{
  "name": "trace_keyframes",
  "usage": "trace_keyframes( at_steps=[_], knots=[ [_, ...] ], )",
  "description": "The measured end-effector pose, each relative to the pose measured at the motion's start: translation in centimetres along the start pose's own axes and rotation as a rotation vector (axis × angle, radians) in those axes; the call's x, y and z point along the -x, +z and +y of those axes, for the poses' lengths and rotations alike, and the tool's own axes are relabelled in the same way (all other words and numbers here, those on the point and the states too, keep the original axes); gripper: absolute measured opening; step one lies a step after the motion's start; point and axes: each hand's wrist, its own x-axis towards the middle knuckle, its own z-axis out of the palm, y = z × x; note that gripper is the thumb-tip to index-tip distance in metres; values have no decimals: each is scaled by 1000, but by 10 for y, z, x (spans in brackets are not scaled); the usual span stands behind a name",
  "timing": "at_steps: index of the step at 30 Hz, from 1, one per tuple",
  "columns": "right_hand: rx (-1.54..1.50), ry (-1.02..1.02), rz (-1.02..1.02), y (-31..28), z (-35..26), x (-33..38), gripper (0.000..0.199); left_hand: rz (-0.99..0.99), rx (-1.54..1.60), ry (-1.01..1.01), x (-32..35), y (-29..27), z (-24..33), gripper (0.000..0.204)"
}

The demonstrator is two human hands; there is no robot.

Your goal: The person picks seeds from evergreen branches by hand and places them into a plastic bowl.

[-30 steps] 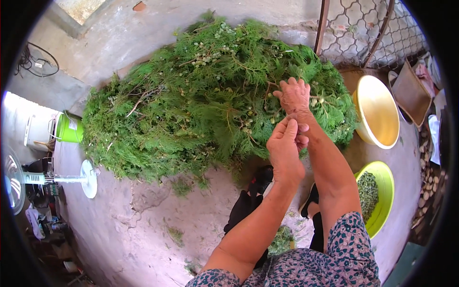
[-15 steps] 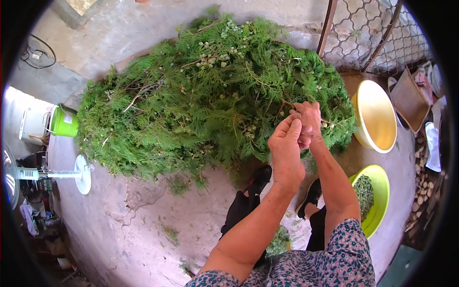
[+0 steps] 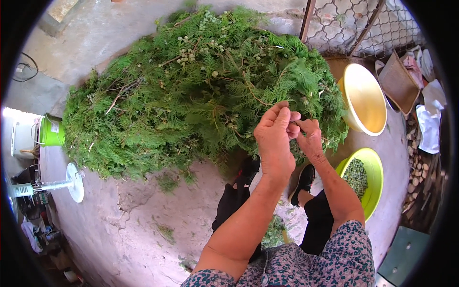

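Note:
A large heap of leafy evergreen branches (image 3: 181, 115), dotted with small pale green cones (image 3: 187, 55), lies on the floor in front of me. My left hand (image 3: 275, 136) is raised over the heap's near right part, thumb and fingers pinched on a thin evergreen sprig (image 3: 300, 76) whose leafy end seems to reach away from me. Close beside it, my right hand (image 3: 311, 140) is lower, its fingers bent together near the left fingertips. What the right fingers pinch is hidden. To the right, a yellow-green basin (image 3: 377, 186) holds many small green cones (image 3: 355, 178).
A yellow basin (image 3: 366, 98) tilts beside the heap. Behind it are a wire-mesh panel (image 3: 342, 26) and a brown basket (image 3: 400, 86). At left are a green bucket (image 3: 51, 132) and a fan with a round base (image 3: 75, 182). Cut wood (image 3: 417, 172) lines the right side.
Both hands have drawn back slightly toward me, and the right hand has dropped below the left one. A leafy sprig now shows above the hands. The whole view has shifted a little.

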Motion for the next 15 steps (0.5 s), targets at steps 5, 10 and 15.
trace_keyframes(
  at_steps=[5,10,15],
  knots=[
    [73,-14,-15,-34,-18,-1,18,64,-35,5,0,-2,3,15],
    [148,-50,-6,-70,-44,-5,20,96,-6,64,-2,-6,5,16],
    [227,-65,20,-106,-69,13,17,150,17,79,3,-8,14,15]
  ],
)
